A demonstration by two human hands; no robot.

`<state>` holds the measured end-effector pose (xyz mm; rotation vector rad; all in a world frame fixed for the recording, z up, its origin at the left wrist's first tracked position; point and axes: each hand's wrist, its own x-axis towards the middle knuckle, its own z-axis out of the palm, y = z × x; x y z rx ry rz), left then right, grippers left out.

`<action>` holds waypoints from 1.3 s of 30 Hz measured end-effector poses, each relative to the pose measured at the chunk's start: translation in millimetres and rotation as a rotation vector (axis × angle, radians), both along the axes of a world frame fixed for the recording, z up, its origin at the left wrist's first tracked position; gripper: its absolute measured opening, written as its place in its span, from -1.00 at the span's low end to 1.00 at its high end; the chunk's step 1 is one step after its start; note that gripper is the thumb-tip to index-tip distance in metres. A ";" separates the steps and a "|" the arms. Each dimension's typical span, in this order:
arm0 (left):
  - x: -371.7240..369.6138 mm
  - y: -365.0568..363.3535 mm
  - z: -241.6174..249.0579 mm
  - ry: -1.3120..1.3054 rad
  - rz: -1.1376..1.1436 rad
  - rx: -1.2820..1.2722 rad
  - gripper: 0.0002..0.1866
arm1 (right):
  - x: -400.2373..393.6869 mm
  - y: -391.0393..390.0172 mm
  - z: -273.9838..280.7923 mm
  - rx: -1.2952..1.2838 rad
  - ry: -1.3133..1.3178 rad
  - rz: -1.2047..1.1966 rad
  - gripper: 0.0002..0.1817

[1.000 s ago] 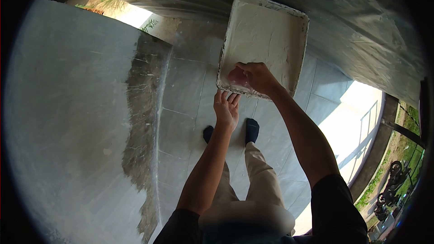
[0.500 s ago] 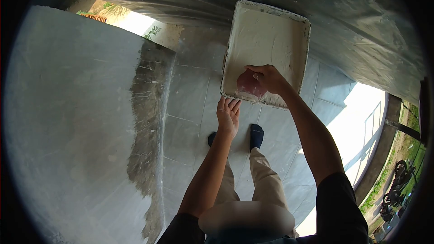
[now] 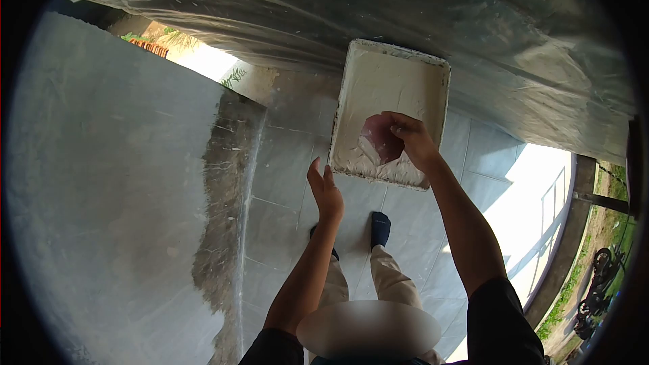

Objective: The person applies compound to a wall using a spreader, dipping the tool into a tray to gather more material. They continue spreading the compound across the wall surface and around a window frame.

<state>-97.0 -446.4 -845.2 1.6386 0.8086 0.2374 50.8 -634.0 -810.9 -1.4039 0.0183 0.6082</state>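
Observation:
My right hand grips a dark red, flat, flexible scraper by its upper side. White paste coats the scraper's lower left edge. It is over the near half of a shallow rectangular tray, whose rim is crusted with dried paste. Creamy white paste covers the tray's bottom, smooth at the far end and ridged near the front. My left hand is beside the tray's near left corner, thumb and fingers apart, holding nothing.
At left stands a grey wall with a rough dark strip along its edge. Plastic sheeting hangs behind the tray. Grey tiles lie underfoot, and a sunlit opening is at right.
The scraper has turned and shifted slightly right, showing paste along its edge. My left hand has moved from under the tray's front rim to its left. The tray appears lower in view.

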 end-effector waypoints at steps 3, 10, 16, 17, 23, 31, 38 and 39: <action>9.9 0.1 20.8 -0.116 -0.112 0.168 -0.52 | 3.5 3.8 14.3 0.086 0.039 -0.065 -0.64; 38.8 14.9 107.0 -0.299 -0.332 0.565 -0.52 | 16.9 17.7 99.9 0.333 0.093 -0.145 -0.67; 43.7 44.8 194.4 -0.351 -0.312 0.812 -0.46 | 26.5 39.2 181.4 0.406 -0.010 -0.044 -0.72; 41.8 50.8 207.5 -0.355 -0.294 0.848 -0.45 | 26.8 44.7 193.2 0.410 -0.018 -0.021 -0.72; 12.6 96.8 285.7 -0.342 -0.169 1.020 -0.44 | 7.5 96.8 277.8 0.461 -0.017 0.097 -0.74; -65.2 172.3 403.6 -0.327 0.063 1.204 -0.41 | -55.2 210.4 373.0 0.700 -0.010 0.231 -0.64; -170.9 235.9 476.0 -0.329 0.240 1.405 -0.40 | -145.1 303.9 451.6 0.821 -0.037 0.454 -0.64; -185.4 243.5 484.7 -0.325 0.264 1.429 -0.40 | -157.1 315.3 461.1 0.830 -0.044 0.482 -0.64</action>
